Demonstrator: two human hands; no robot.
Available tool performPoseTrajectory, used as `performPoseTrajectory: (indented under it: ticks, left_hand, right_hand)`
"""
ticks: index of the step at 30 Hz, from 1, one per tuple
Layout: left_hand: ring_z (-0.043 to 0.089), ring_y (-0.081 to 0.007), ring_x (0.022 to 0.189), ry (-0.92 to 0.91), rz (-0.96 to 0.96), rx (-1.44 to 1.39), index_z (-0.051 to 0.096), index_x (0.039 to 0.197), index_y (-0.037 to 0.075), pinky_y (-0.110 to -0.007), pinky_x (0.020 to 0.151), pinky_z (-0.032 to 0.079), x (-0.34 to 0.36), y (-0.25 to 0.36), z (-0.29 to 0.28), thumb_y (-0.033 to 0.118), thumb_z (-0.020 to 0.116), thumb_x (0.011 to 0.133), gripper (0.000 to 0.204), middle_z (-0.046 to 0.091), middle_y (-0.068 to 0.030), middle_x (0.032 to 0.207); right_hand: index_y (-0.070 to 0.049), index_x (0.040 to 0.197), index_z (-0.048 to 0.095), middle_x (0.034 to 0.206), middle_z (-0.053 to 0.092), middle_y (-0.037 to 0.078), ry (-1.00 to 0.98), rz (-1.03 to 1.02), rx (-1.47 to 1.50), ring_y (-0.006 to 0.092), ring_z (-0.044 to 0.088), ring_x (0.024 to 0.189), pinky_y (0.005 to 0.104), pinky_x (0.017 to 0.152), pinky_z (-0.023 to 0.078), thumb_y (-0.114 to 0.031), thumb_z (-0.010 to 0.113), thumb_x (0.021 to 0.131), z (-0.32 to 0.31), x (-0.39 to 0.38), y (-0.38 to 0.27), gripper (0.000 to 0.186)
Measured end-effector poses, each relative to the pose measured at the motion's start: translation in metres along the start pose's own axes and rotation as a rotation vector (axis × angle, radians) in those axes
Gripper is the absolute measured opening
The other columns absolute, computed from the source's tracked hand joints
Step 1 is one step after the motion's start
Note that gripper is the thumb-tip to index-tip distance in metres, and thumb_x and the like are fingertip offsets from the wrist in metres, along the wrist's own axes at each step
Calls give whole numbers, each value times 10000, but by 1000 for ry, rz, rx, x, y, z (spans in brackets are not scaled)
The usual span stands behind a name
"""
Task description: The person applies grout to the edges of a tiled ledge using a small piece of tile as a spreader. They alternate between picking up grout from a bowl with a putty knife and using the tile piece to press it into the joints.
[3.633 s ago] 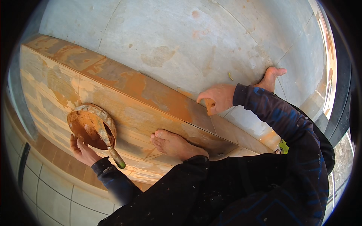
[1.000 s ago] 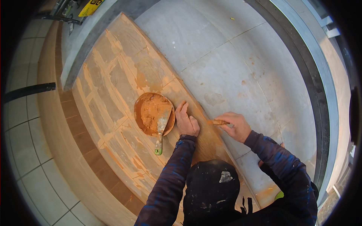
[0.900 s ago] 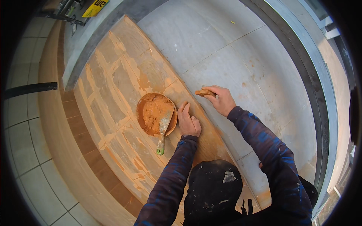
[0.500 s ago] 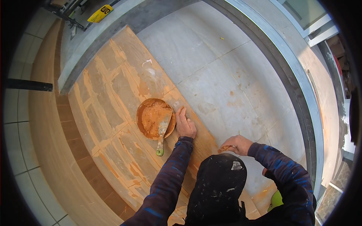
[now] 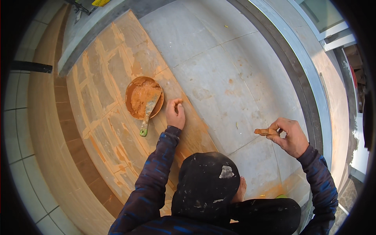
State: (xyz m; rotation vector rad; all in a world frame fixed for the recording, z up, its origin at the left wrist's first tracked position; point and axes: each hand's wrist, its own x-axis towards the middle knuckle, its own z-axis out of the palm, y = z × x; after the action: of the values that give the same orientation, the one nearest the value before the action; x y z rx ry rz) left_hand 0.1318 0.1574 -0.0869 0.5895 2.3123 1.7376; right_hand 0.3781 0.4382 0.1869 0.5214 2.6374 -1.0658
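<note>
My right hand (image 5: 289, 137) is raised above the grey tiles and pinches a small, flat orange-brown piece (image 5: 265, 132), with one end sticking out to the left. Whether it is wood, sponge or something else I cannot tell. Fingers loosely curled, my left hand (image 5: 175, 114) is over the brown wood-look surface (image 5: 184, 135), and I see nothing in it. Just left of that hand is a round bowl (image 5: 129, 107) of orange paste (image 5: 140, 97). A putty knife (image 5: 150, 105) with a green-ended handle leans in the bowl, its blade against the paste.
Orange smears mark the wood-look planks, which border a grey tiled floor (image 5: 219, 74). A low grey ledge (image 5: 98, 33) runs at the far left. Dark and metal tracks (image 5: 282, 62) curve along the right. My black-clad knee (image 5: 205, 184) is in front, with a bare foot (image 5: 240, 190) beside it.
My right hand has moved right and up, away from my knee, carrying the orange-brown piece. My left hand has curled its fingers. The whole view has shifted.
</note>
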Motion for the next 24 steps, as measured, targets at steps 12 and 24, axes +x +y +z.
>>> performPoseTrajectory:
  ticks: [12,24]
  left_hand:
    - [588,-345,1238,382,-768,-695,314,1421,-60,-433,999,544,-13,-13,-53,521,431,1047,701,583,-231,1316]
    - [684,-293,1048,192,-991,-608,419,1290,-22,-390,891,604,-122,45,-37,261,353,1080,359,648,-219,1189]
  right_hand:
    - [19,1084,619,940,694,33,339,197,1100,59,622,842,202,736,513,-49,729,917,188,-31,89,211]
    - [35,1166,598,1052,727,98,61,61,1020,95,667,904,238,798,540,-61,688,949,185,-15,37,254]
